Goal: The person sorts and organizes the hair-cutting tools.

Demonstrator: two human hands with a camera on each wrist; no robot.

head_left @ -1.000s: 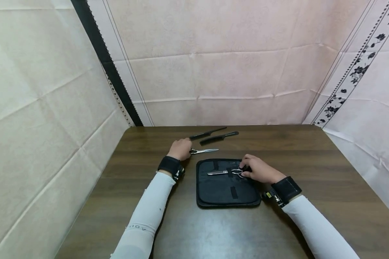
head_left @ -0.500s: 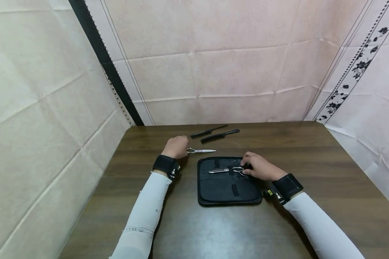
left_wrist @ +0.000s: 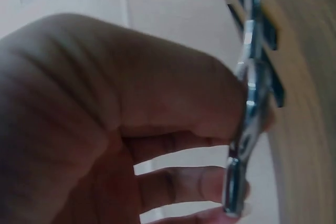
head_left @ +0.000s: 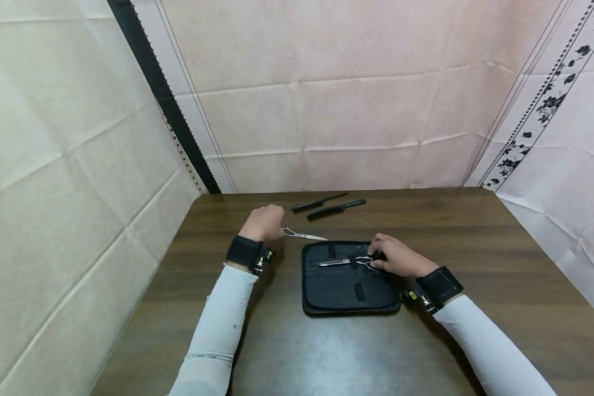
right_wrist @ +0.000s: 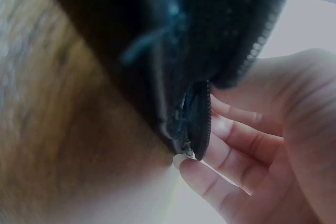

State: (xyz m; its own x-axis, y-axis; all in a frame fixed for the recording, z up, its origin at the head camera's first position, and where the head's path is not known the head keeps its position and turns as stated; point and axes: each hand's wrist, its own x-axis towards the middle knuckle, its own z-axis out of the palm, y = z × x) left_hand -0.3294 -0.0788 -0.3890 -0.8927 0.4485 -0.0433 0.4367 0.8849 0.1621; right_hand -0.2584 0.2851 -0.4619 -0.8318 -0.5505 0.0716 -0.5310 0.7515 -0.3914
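My left hand (head_left: 264,223) grips silver hairdressing scissors (head_left: 304,236) by their handles, blades pointing right and slightly down toward the case. In the left wrist view the scissors (left_wrist: 252,93) stand edge-on at the fingertips. My right hand (head_left: 398,257) holds the right edge of a black zip case (head_left: 326,294), its thumb and forefinger beside the handles of a second pair of scissors (head_left: 334,263). That pair lies on the case under an elastic loop. In the right wrist view, fingers (right_wrist: 231,156) curl at the zipped edge of the case (right_wrist: 205,119); the thumb's tip is hidden.
Two black combs (head_left: 319,203) (head_left: 336,210) lie near the back of the wooden table (head_left: 450,231), beyond the case. A second, unused elastic loop (head_left: 359,292) is on the lower part of the case. Pale cloth (head_left: 356,121) hangs behind the table.
My left hand has drawn back a little to the left with the scissors, whose blades now tip down toward the case. My right hand stays at the case.
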